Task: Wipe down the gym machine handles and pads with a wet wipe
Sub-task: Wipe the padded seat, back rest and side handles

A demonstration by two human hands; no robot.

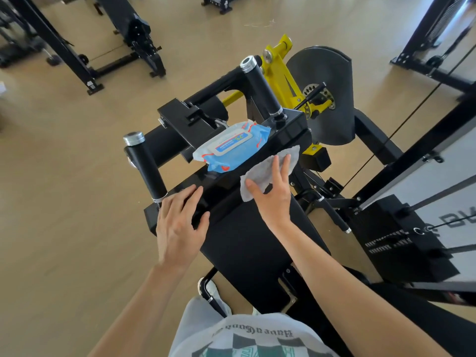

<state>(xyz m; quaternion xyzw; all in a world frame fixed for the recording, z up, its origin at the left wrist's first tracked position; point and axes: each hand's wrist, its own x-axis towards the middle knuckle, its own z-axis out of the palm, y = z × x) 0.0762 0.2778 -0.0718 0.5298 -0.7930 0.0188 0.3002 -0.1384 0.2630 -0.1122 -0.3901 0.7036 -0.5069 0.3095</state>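
Observation:
A black gym machine stands in front of me with a flat black pad and a glossy black top plate. Two black handles rise from it: the left handle and the far handle. My right hand presses a white wet wipe flat against the top edge of the pad. My left hand rests fingers apart on the plate's left end, just below the left handle. A blue and white wet wipe pack lies on the plate between the handles.
A yellow lever arm and a dark cam cover sit behind the far handle. A weight stack with cables stands at the right. Other black machine frames stand on the beige floor at the upper left.

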